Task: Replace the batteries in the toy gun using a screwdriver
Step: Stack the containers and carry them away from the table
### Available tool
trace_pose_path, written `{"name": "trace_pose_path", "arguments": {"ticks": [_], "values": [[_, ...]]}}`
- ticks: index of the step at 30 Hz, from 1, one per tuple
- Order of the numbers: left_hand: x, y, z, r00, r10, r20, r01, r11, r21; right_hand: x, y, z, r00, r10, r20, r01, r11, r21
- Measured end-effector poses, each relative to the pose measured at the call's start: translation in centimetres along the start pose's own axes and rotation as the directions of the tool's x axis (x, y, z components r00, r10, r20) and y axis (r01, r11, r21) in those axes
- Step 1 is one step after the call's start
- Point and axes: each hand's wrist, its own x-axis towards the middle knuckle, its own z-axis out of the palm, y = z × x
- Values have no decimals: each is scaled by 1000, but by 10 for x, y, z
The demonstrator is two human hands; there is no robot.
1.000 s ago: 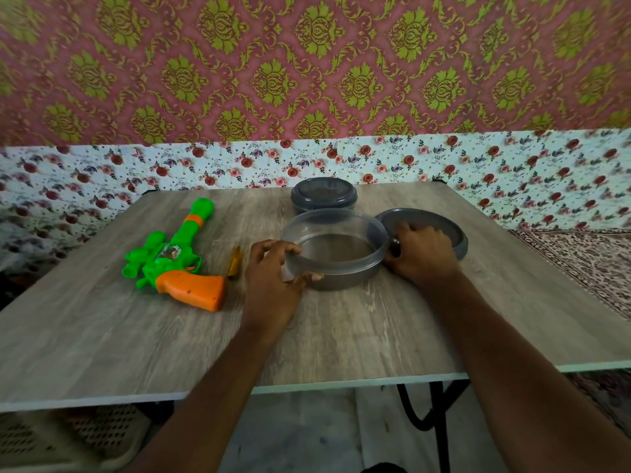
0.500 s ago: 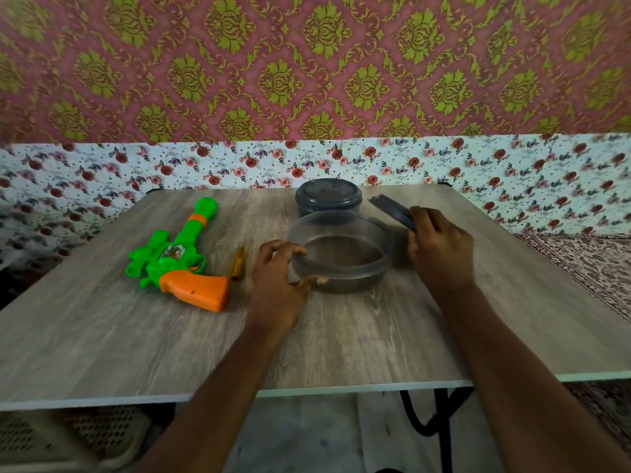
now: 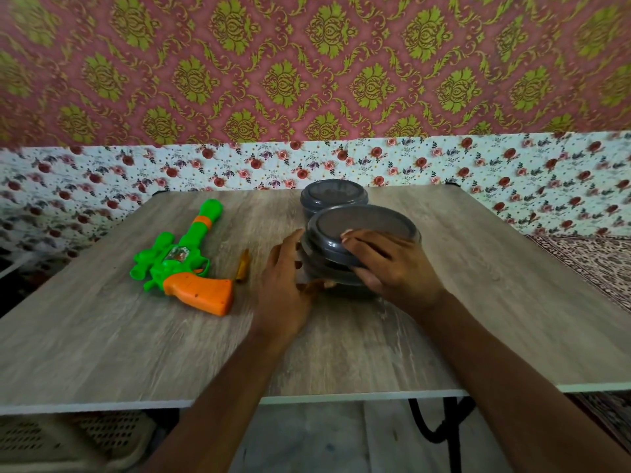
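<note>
Head view: my right hand (image 3: 392, 268) grasps the grey lid (image 3: 362, 230); my left hand (image 3: 286, 288), fingers loose, is nearer the toy gun (image 3: 181, 261) lying leftward, barrel pointing far.

Wood-grain surface (image 3: 478, 319), pale edge along near side. Black curved metal leg (image 3: 440, 425) below it at right. Two round containers on surface: small container (image 3: 334, 196) at far edge, dark grey top on; larger container (image 3: 324, 268) just in front of it, dark grey lid (image 3: 362, 227) over it. Behind: wall covering (image 3: 307, 63), pink-red with green damask motifs; below that, white floral cloth (image 3: 444, 162) with red roses. Patterned rug (image 3: 587, 257) at right. Pale perforated basket (image 3: 68, 438) under surface at left. Grey floor (image 3: 324, 438).
</note>
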Motion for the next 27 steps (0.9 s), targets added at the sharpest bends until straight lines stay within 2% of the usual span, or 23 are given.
{"name": "trace_pose_path", "arguments": {"ticks": [6,11,16,21,27], "values": [[1,-4,1,998,59,24,-60,998,14,-3,4,6,993,116,23,-116,992,45],[1,-7,3,994,104,29,-105,992,68,0,-2,9,995,70,75,-73,997,40],[2,-10,2,998,45,47,-48,997,63,1,-6,13,989,58,138,-60,998,14],[2,-8,4,997,-1,82,-2,999,35,-4,-1,14,962,178,206,-182,983,2],[2,-4,3,994,-18,111,17,1000,9,-4,-1,12,956,246,159,-256,966,45]]}}
